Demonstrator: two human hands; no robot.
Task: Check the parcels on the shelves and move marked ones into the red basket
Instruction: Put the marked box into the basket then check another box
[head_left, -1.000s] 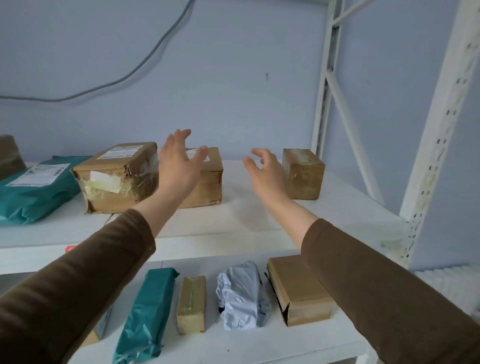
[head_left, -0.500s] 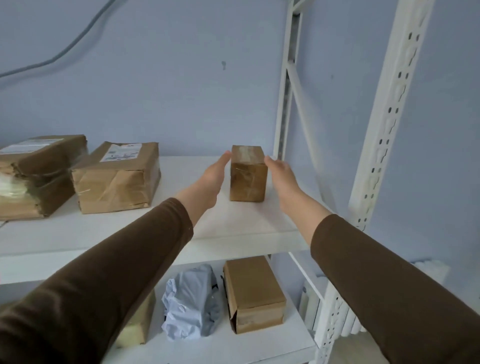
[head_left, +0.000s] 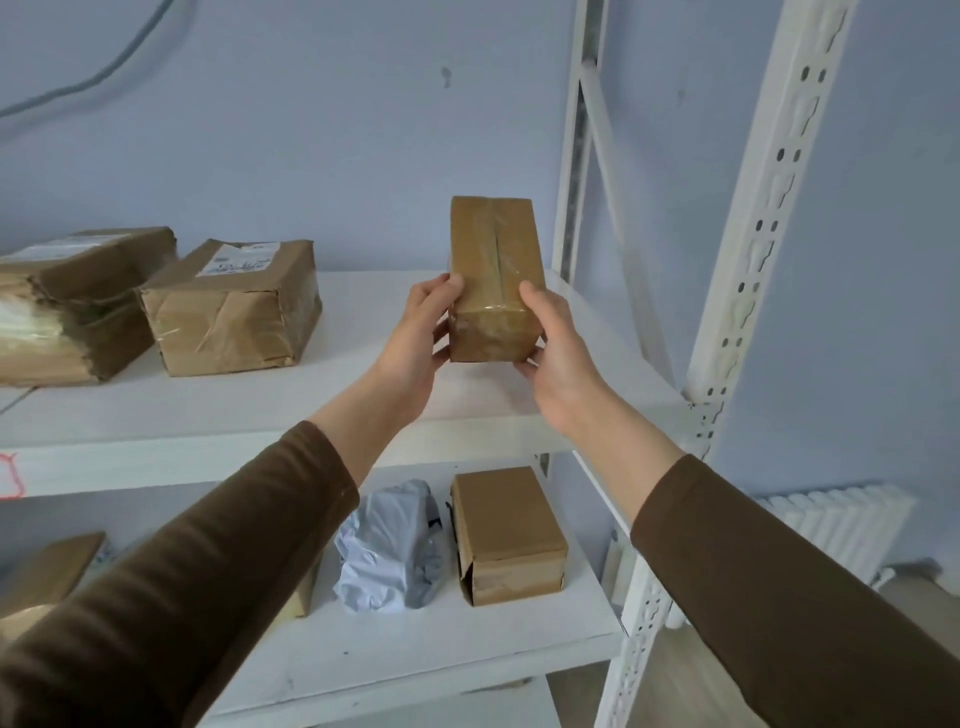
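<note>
Our left hand (head_left: 415, 332) and right hand (head_left: 558, 343) now clamp the small brown parcel (head_left: 493, 275) from both sides. Half a second ago it stood on the upper shelf (head_left: 260, 410); we've lifted and tipped it, taped face toward us.

Both hands grip a small taped brown box (head_left: 493, 275) tilted above the upper shelf (head_left: 260, 415): left hand (head_left: 415, 338) at its nine o'clock side, right hand (head_left: 556, 348) at three o'clock. Two larger parcels (head_left: 234, 306) sit toward nine o'clock.
</note>
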